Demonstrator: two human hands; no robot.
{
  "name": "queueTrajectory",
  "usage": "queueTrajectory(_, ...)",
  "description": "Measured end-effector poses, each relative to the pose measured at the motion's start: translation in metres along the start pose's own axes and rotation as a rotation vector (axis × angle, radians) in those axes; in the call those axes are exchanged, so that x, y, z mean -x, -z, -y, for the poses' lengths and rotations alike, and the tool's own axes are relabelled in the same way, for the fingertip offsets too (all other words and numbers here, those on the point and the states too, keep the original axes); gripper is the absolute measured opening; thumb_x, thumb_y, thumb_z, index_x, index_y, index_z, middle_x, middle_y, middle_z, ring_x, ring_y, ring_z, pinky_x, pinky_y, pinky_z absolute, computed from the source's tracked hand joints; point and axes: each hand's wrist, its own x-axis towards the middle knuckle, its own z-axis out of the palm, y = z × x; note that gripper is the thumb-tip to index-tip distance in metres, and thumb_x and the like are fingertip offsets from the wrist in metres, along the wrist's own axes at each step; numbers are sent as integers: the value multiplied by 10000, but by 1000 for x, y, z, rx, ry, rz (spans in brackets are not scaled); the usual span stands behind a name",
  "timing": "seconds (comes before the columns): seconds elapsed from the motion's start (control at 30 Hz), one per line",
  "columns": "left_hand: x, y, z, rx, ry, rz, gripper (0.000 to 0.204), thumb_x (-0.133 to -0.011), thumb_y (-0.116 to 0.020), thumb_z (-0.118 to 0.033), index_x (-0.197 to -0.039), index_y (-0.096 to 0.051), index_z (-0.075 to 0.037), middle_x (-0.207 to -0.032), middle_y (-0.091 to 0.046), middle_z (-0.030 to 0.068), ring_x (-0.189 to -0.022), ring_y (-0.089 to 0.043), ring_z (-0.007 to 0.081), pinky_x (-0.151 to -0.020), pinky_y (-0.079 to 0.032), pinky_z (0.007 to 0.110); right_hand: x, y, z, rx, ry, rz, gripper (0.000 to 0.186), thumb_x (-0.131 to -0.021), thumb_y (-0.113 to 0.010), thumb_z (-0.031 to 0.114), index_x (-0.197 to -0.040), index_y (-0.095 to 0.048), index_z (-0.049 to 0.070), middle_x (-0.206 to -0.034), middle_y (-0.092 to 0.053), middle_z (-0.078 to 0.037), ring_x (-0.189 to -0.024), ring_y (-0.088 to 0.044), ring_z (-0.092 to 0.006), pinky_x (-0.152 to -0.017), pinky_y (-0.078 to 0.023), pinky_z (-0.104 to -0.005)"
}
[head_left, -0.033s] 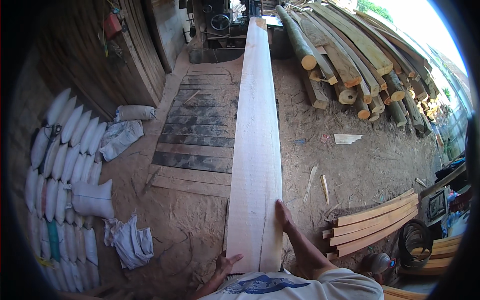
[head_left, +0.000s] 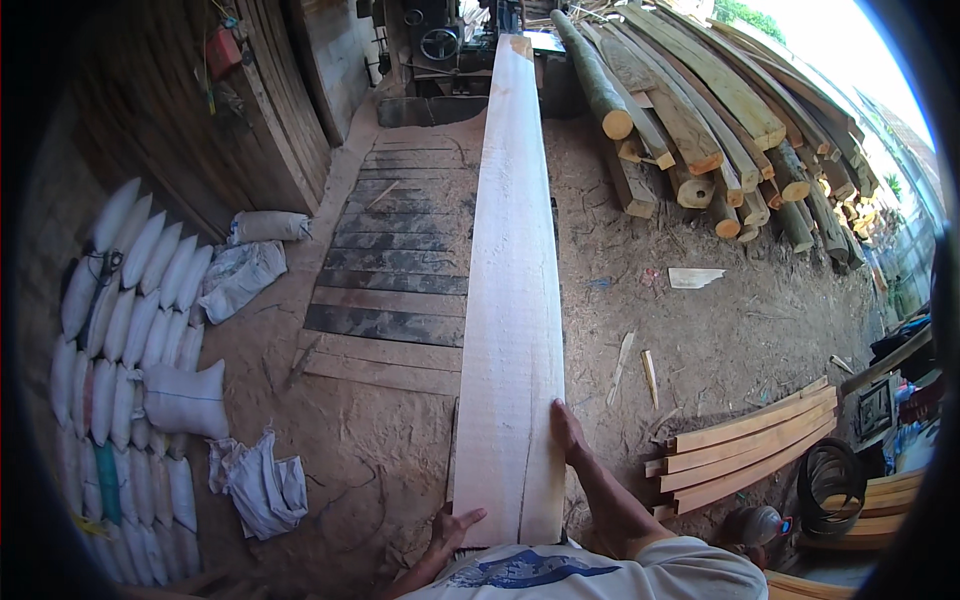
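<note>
My plank (head_left: pixel 510 300) is bare wood, matt, lightly rough. My shirt (head_left: pixel 690 572) is matt cloth. I note ground (head_left: pixel 740 330), rough and matt; sacks (head_left: pixel 186 400), woven-looking, matt; bottle (head_left: pixel 757 525), clear glossy plastic.

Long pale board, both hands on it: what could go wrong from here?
The board might swing: the left hand and right hand grip its near part, with most of its length beyond them. The dark lengthwise line there could be a crack and might split further. Loose wood slivers on the ground at right could trip a step that way.
</note>
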Motion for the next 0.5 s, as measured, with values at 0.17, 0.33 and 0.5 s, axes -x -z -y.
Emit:
queueTrajectory(0.17, -12, 1, -4, 2, 22, 11, 539, -717, -780, -385, -1082, -662, -6, -1008, -699, 142, -933, -662, 258, -826, -504, 348, -7, -5, 8, 28, -62, -42, 601, -924, -498, 543, -1225, -576, 28, -1097, -571, -40, -950, -505, -123, -839, -418, -269)
queueTrajectory(0.33, -24, 5, -24, 8, 23, 15, 538, -714, -782, -386, -1078, -664, -8, -1005, -700, 142, -931, -662, 255, -823, -505, 348, -5, -23, 40, 21, -59, -78, 611, -912, -520, 546, -1244, -557, 34, -1051, -563, -5, -897, -501, -110, -810, -422, -257)
queueTrajectory(0.5, -50, 7, -26, 16, 56, 27, 528, -712, -781, -380, -1066, -669, -4, -990, -704, 142, -924, -663, 251, -819, -504, 341, -36, -18, 36, -19, -54, -37, 607, -916, -526, 537, -1260, -545, 38, -1086, -563, 8, -912, -507, -96, -825, -410, -246)
